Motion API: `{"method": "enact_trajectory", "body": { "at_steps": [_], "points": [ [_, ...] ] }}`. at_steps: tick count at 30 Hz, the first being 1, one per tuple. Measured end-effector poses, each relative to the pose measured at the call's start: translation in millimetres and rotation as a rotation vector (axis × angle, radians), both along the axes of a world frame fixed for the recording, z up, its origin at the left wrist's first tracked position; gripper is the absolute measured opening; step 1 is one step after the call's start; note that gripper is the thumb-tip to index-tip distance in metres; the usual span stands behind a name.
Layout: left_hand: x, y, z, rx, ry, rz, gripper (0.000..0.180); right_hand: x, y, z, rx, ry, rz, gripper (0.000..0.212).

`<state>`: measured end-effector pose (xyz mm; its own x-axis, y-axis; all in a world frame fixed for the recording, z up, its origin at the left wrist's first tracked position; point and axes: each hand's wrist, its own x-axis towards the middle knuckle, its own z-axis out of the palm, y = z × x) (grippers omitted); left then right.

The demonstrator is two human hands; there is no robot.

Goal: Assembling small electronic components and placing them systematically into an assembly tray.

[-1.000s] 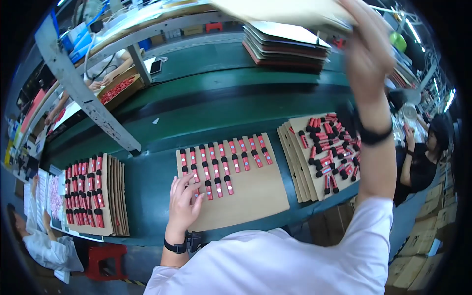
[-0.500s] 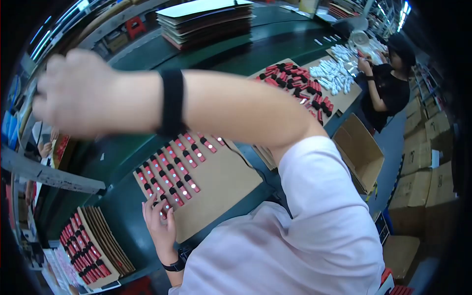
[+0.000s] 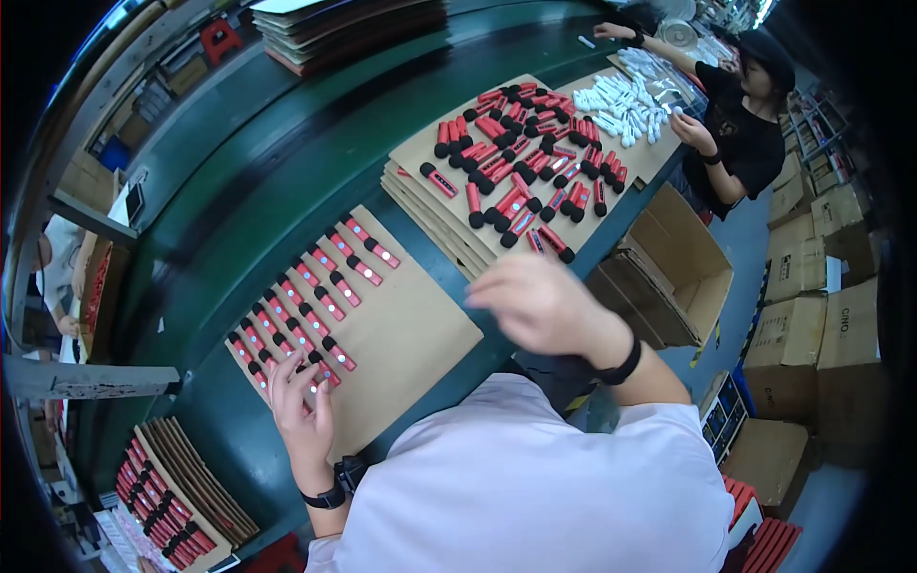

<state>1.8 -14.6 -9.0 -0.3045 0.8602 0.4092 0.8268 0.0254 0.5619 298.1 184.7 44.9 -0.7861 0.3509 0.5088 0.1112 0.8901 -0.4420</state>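
Note:
Red microphones [image 3: 336,307] with black foam heads lie in slanting rows on a cardboard sheet [image 3: 413,329] in front of me. At the near left end of these rows is my left hand [image 3: 304,415], its fingers apart over the closest microphones; whether it touches one I cannot tell. My right hand [image 3: 544,304], smeared by motion, hovers at the sheet's right corner, fingers partly curled. It is nearest to a pile of loose red microphones [image 3: 497,172] on a stack of cardboard sheets [image 3: 425,205]. Nothing shows clearly in that hand.
Stacked sheets with more microphones [image 3: 158,497] stand at lower left, beside a metal bar [image 3: 95,378]. An open carton [image 3: 678,258] is at right. Beyond the loose pile lie white pieces [image 3: 626,105], where a co-worker [image 3: 735,124] sits. Flat boards [image 3: 353,33] are stacked at the back.
My right arm has swung from the far left back to the right, uncovering the rows and the loose pile. The view has shifted. The co-worker's arm now reaches out over the table.

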Motion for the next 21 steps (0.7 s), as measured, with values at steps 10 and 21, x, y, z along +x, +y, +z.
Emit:
{"method": "enact_trajectory", "body": {
  "at_steps": [10, 21],
  "points": [
    [21.1, 27.6, -3.9, -0.03, -0.028, -0.053, 0.018, 53.4, 34.3, -37.9, -0.016, -0.204, -0.79, 0.031],
    [24.9, 28.4, -5.2, -0.06, -0.003, -0.107, 0.019, 30.4, 24.2, -46.2, -0.274, -0.031, -0.655, 0.037]
  ]
}}
